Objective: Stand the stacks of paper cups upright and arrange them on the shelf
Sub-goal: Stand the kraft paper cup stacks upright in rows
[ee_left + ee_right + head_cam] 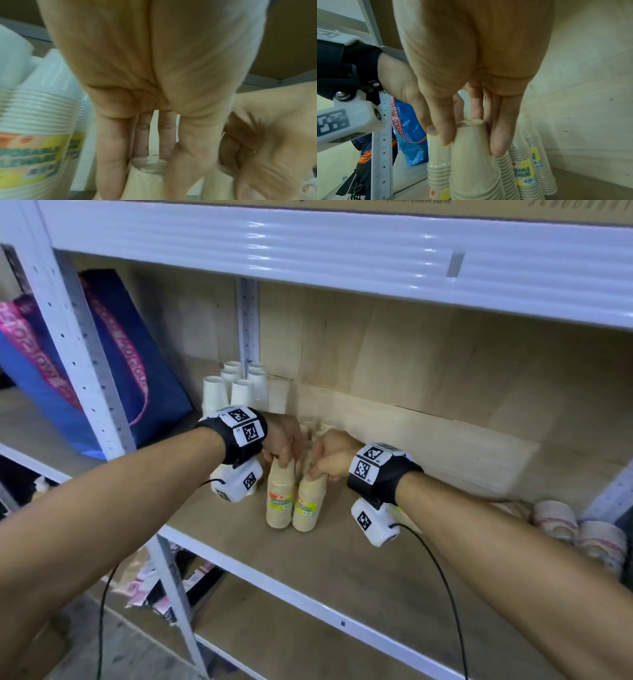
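Note:
Two tall stacks of beige paper cups stand upright side by side on the wooden shelf [376, 570]. My left hand [284, 450] grips the top of the left stack [281, 501]; its fingers [109, 155] curl down around that stack's wrapped tip [145, 175]. My right hand [325, 460] grips the top of the right stack [310, 505], with thumb and fingers [501, 135] pinching the narrow end [471, 155]. Further labelled beige stacks [523, 173] stand just behind, mostly hidden by my hands in the head view.
White cup stacks [236, 385] stand upright at the back by the metal upright [247, 323]. Patterned cup stacks [582, 532] lie on their sides at the shelf's right end. A blue bag [137, 378] leans in the left bay. The shelf above [342, 251] hangs low overhead.

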